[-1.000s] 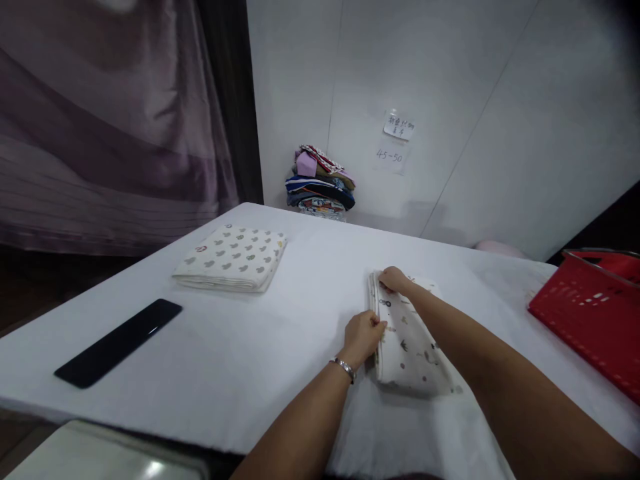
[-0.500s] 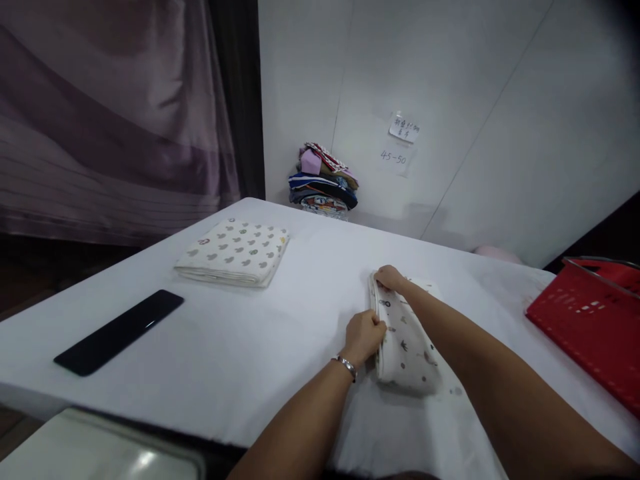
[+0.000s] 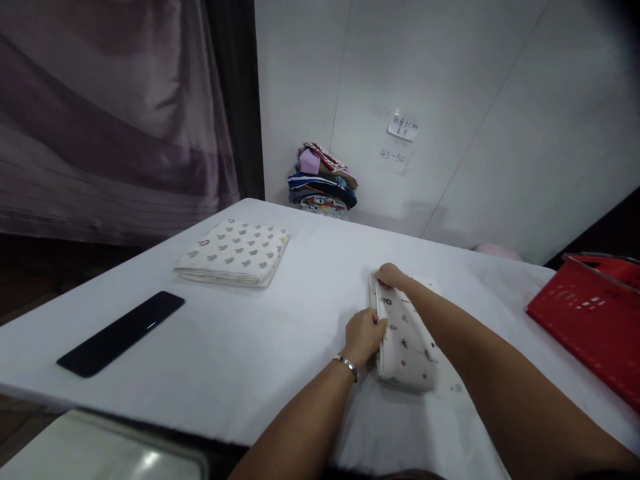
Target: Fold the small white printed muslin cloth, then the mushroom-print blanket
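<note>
A white cloth (image 3: pixel 406 357) with small printed figures lies partly folded on the white table (image 3: pixel 270 360). Its left edge shows several layers. My left hand (image 3: pixel 365 333), with a silver bracelet at the wrist, is closed on the middle of that edge. At the far left corner of the same cloth, my right hand (image 3: pixel 393 276) grips the fabric with bent fingers. My right forearm hides part of the cloth. Farther left lies another folded cloth (image 3: pixel 237 253), white with grey prints, which neither hand touches.
A dark flat slab (image 3: pixel 123 333) lies at the table's left. On the right edge stands a red basket (image 3: pixel 585 327) with a metal handle. A stack of folded fabrics (image 3: pixel 323 180) rises behind the table, by a wall with a handwritten sign (image 3: pixel 403 127). A pale stool-like surface (image 3: pixel 100 447) is at lower left.
Both hands keep their hold on the cloth and have hardly moved. The view has shifted very slightly.
</note>
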